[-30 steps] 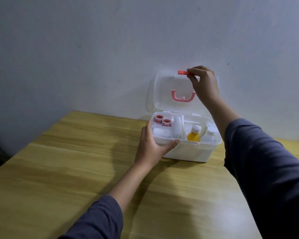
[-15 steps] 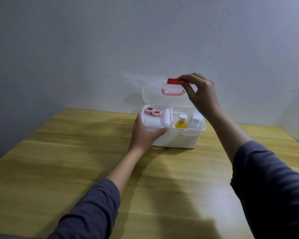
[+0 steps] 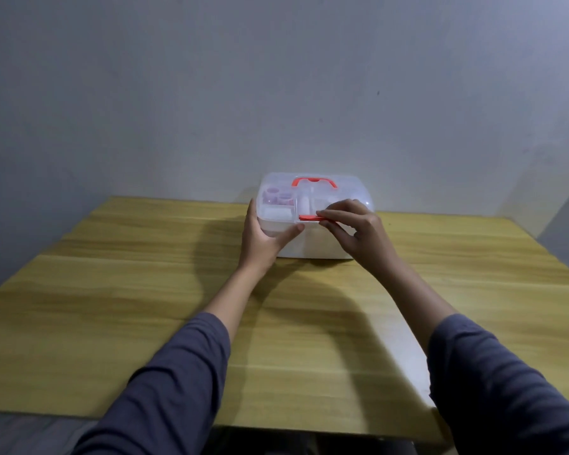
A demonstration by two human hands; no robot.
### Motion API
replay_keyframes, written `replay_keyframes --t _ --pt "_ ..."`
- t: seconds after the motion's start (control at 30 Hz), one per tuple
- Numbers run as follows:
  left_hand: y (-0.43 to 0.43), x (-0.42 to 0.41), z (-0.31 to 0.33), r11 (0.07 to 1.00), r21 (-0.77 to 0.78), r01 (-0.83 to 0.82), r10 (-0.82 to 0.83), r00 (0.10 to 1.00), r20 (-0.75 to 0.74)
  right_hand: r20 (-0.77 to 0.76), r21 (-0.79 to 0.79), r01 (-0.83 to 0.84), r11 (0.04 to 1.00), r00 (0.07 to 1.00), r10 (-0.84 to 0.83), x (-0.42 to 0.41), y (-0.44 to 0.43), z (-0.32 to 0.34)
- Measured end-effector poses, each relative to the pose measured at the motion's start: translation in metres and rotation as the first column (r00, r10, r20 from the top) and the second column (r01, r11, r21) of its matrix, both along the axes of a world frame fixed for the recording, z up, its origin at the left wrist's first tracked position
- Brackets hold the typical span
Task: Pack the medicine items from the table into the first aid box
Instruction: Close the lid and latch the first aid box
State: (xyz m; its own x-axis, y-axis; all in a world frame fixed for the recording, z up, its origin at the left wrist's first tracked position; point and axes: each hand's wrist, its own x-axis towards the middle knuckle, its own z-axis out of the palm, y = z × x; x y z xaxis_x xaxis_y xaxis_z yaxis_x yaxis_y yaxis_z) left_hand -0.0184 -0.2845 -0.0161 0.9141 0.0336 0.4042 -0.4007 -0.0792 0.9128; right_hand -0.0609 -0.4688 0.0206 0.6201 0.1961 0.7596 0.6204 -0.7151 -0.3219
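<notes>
The white first aid box (image 3: 312, 247) stands at the far side of the wooden table (image 3: 145, 307), against the wall. Its clear lid (image 3: 349, 192) lies down over the base, with a red handle (image 3: 314, 182) flat on top. Through the lid I make out tape rolls (image 3: 278, 198) and white items; they are blurred. My left hand (image 3: 263, 236) grips the box's front left corner. My right hand (image 3: 358, 234) pinches the red latch (image 3: 309, 218) at the lid's front edge.
A plain grey wall (image 3: 276, 93) rises directly behind the box. The table's near edge (image 3: 211, 421) runs just below my forearms. No loose items show on the tabletop.
My right hand has swung the lid down from upright onto the box, still holding the red latch. The left hand has stayed on the front left corner. The camera has pulled back.
</notes>
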Motion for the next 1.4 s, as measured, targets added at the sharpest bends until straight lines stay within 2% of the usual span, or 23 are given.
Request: replay_keyframes --t 0.2,0.43,0.57,0.73,0.93,1.3,1.4 --pt "0.001 0.0 -0.001 0.999 0.032 0.017 -0.02 0.996 0.081 0.047 -0.028 -0.009 1.0 0.999 0.01 -0.002 -0.001 -0.011" --pt "0.014 0.006 -0.006 0.991 0.112 0.074 -0.074 0.997 -0.004 0.004 -0.131 -0.003 0.991 1.0 0.004 -0.009 -0.01 -0.015" --pt "0.017 0.007 -0.007 0.984 0.155 0.092 -0.085 0.995 -0.051 0.036 -0.124 0.106 0.987 0.994 -0.102 -0.005 -0.01 -0.004" --pt "0.016 0.004 -0.005 0.985 0.16 0.064 -0.053 0.996 -0.071 0.0 -0.227 0.234 0.945 0.971 -0.241 0.007 -0.006 -0.004" --pt "0.014 0.001 -0.004 0.985 0.168 0.044 -0.03 0.996 -0.081 0.008 -0.134 0.24 0.961 0.97 -0.241 0.011 -0.002 -0.012" --pt "0.018 0.001 0.002 0.984 0.153 0.091 -0.079 0.993 -0.086 -0.053 -0.224 0.261 0.939 0.959 -0.279 0.003 -0.005 0.003" --pt "0.02 0.002 0.006 0.979 0.163 0.12 -0.104 0.989 -0.105 -0.128 -0.149 0.319 0.936 0.932 -0.338 0.003 -0.013 0.006"
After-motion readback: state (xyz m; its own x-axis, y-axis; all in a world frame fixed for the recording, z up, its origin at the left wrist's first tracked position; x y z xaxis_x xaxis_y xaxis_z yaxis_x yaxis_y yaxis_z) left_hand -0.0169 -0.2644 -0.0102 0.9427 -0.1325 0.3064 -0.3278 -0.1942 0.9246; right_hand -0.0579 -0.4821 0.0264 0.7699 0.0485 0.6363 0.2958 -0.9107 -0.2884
